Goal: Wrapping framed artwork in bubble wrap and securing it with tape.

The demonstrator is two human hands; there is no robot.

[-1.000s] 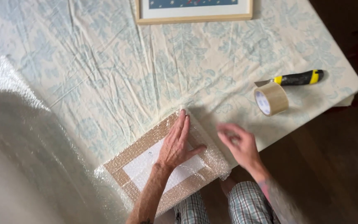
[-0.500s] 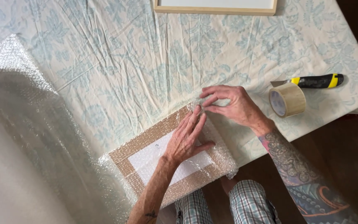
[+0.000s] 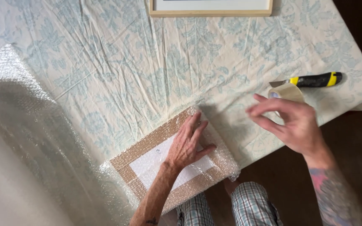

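Flat on the table's near edge lies a wrapped frame [image 3: 170, 165], brown-bordered with a white middle, under bubble wrap [image 3: 42, 138] that spreads off to the left in a big loose sheet. Left hand [image 3: 188, 144] rests open on the frame, palm down, fingers spread and pointing toward its far corner, holding nothing. Right hand [image 3: 288, 121] hovers above the table's right side, fingers loosely apart and empty, a little blurred, just in front of the tape roll [image 3: 288, 91] and partly covering it. Beyond the roll, touching or just beside it, lies a knife [image 3: 313, 80] with a black and yellow handle. Tablecloth [image 3: 147, 71] is cream with a pale blue leaf print, creased. At the far edge sits a second, wooden frame [image 3: 210, 8], unwrapped. Checked trouser legs [image 3: 231, 207] show below the table edge
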